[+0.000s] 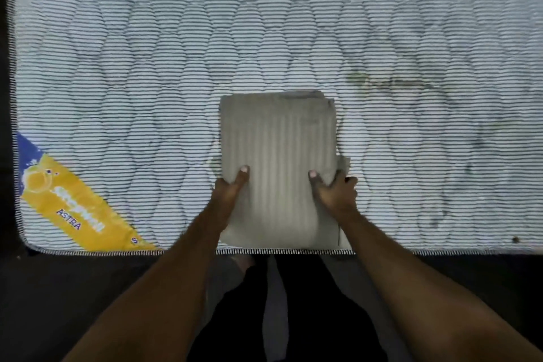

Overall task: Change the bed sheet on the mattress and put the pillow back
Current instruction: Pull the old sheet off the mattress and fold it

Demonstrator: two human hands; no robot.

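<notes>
The folded sheet [279, 167], lying on the bare mattress [147, 67] at its near edge, looks soft, light and limp, so the left hand [230, 188] and right hand [335, 189] pinching its side edges suit it well for unfolding.

Folded sheet [279, 167] on mattress [147, 67] near edge

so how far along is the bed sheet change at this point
Early. Done: the mattress lies bare, its striped quilting and corner label exposed, so the old sheet looks already off. In hand: the left hand and right hand grip a folded grey sheet at its sides, near the mattress's near edge. Left: unfolding, spreading and tucking it, then putting the pillow back; no pillow is in view.
</notes>
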